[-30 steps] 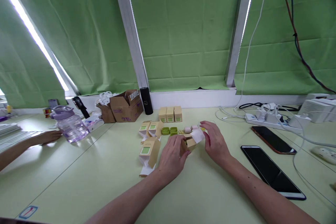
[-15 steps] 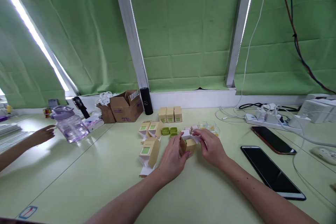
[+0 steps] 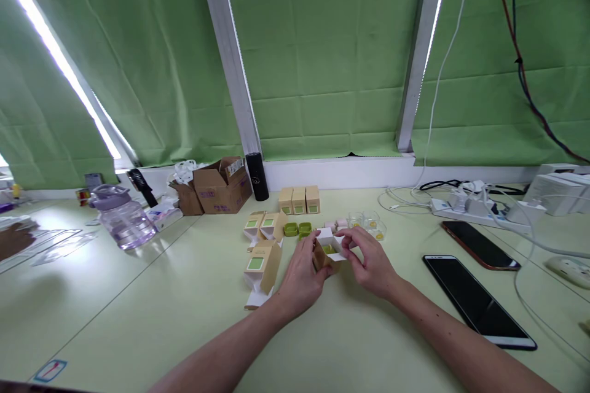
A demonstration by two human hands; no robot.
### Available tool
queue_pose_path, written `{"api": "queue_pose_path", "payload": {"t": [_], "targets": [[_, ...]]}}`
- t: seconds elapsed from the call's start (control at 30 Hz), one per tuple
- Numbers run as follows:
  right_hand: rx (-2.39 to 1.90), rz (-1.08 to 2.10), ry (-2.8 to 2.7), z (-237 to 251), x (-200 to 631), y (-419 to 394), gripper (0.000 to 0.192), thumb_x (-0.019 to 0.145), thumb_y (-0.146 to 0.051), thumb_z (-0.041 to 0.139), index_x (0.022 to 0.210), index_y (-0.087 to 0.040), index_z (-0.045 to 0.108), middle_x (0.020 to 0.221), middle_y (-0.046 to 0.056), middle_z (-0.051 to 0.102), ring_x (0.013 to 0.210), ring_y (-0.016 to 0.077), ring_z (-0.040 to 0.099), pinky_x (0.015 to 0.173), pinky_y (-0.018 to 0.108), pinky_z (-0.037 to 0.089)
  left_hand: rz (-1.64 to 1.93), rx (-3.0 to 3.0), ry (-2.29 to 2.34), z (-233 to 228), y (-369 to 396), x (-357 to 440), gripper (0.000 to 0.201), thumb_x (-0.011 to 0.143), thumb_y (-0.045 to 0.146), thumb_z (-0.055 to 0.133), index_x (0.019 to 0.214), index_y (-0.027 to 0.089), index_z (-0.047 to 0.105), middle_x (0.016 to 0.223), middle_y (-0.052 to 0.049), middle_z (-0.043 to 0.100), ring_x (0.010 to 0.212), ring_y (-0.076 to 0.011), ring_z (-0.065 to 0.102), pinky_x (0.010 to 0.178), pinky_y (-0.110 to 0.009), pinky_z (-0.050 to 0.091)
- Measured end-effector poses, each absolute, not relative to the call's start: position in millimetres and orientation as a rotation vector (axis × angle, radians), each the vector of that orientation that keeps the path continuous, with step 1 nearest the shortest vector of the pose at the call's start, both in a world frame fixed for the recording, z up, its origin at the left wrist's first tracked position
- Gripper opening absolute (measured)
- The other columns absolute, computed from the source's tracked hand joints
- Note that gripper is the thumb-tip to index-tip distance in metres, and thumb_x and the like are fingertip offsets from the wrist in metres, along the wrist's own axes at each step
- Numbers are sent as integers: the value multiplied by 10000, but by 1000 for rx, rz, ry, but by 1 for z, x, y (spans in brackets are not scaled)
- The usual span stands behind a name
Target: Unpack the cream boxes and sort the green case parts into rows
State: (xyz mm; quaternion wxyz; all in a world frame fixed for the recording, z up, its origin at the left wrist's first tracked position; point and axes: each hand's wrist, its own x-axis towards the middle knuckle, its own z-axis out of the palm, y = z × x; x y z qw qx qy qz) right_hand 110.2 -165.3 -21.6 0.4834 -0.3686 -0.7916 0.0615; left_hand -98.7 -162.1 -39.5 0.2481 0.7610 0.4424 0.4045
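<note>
A pale green table [image 3: 138,319] stands before green blinds [image 3: 322,55]. The left hand [image 3: 302,273] grips a small box [image 3: 324,254]; the right hand [image 3: 373,261] pinches its white flap [image 3: 332,239].

A purple water jug [image 3: 122,218] stands far left on the pale green table [image 3: 138,319], with an open cardboard box [image 3: 222,185] and a black cylinder [image 3: 257,177] beyond it by the green curtain [image 3: 322,55]. On the right lie two dark phones [image 3: 477,301] [image 3: 479,245], and a white power strip [image 3: 474,209] sits farther back.
</note>
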Motion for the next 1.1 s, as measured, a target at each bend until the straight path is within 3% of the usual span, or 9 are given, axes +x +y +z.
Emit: {"api": "queue_pose_path", "payload": {"t": [0.2,0.47,0.7,1.1], "targets": [[-791,-127,-2138,-20,113,-165,410,857,-73,581,1233,-237,566,1059,93,678,942,276,602,827,451,520,1152,2117,1192,-45,-158,-100,748,834,206,720,1508,259,399,1332,-122,586,1281,-296,566,1088,-499,475],[-828,48,-2028,-20,111,-170,411,855,-83,585,1231,-247,590,1249,120,619,1162,292,606,977,487,561,1156,2249,1188,-42,-160,-100,751,838,135,670,1519,255,376,1366,-125,577,1281,-301,551,1057,-519,505],[-930,390,-1819,-23,103,-165,95,929,-186,562,948,-212,651,1064,93,599,739,174,634,644,338,606,1184,2482,1110,-30,-169,-100,765,848,72,620,1544,256,363,1353,-134,573,1282,-311,527,1074,-528,492],[-1094,355,-1776,-32,91,-162,143,916,-247,579,777,-220,599,924,69,601,742,205,598,642,367,527,1134,2602,1161,-25,-171,-100,772,856,50,577,1560,287,367,1296,-126,590,1225,-319,538,1028,-521,524]]}}
